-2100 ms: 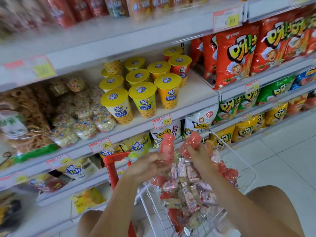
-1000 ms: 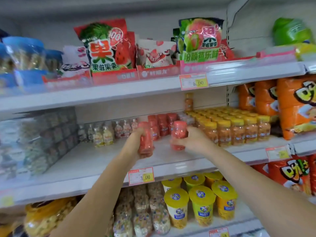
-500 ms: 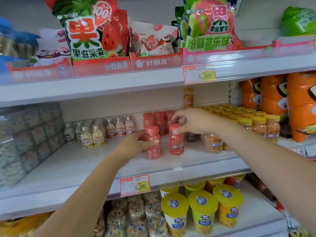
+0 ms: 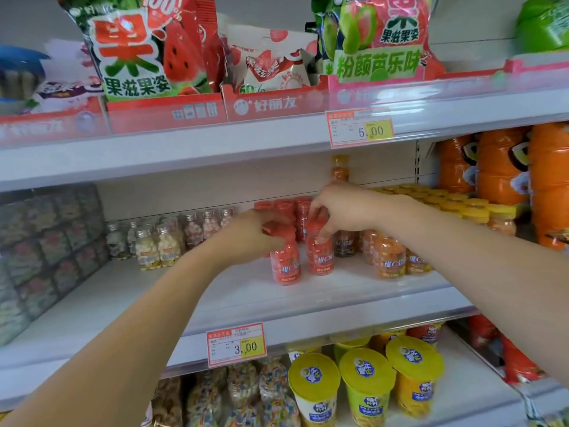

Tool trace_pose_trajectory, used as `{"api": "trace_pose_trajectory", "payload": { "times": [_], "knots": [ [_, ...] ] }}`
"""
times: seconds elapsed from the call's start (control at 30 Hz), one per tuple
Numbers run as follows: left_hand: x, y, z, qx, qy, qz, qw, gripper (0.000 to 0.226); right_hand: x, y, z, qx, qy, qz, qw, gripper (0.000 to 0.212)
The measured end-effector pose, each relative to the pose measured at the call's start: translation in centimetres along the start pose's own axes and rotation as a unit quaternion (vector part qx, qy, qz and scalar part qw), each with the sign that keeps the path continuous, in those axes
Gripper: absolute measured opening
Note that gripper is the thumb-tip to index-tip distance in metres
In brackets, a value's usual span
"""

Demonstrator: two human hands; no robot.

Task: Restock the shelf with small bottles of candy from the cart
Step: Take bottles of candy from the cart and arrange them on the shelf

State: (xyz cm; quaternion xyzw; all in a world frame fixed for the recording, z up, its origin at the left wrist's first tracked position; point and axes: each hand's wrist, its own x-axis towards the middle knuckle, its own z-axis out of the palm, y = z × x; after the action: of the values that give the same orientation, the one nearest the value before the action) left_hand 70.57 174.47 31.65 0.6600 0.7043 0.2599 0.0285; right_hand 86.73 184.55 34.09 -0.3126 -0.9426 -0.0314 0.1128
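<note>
Bottle [image 4: 285, 263], red, stands upright near the middle of the shelf [image 4: 215, 291], with the left hand [image 4: 255, 232] fingers curled round its cap. Second bottle [image 4: 320, 257] stands just beside it on the right, with the right hand [image 4: 348, 211] fingertips pinching its top. Orange bottles [image 4: 389, 257] stand further right.

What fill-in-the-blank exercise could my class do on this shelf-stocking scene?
1. The bottle gripped by the left hand is coloured ____.
2. The right hand pinches a second bottle, on the first one's ____ side.
3. The price tag beneath them reads ____.
4. The cups on the lower shelf have ____ lids.
Missing words: red; right; 3.00; yellow.
</note>
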Motion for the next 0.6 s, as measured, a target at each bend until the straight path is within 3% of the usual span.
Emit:
{"api": "trace_pose_trajectory", "payload": {
  "times": [0.33, 0.5, 0.6],
  "knots": [
    [2.2, 1.1, 1.1, 0.069, 0.017, 0.073, 0.995, 0.029, 2.2, 0.4, 0.5, -0.026, 0.006, 0.015, 1.000, 0.044],
    [4.2, -0.1, 1.4, 0.207, 0.045, 0.098, 0.972, 0.031, 2.6, 0.0, 0.3, -0.089, 0.000, -0.003, 0.996, 0.033],
    [5.1, -0.8, 1.6, 0.214, 0.058, 0.099, 0.970, 0.030, 2.9, -0.1, 0.6, -0.115, 0.019, -0.010, 0.993, 0.028]
  ]
}}
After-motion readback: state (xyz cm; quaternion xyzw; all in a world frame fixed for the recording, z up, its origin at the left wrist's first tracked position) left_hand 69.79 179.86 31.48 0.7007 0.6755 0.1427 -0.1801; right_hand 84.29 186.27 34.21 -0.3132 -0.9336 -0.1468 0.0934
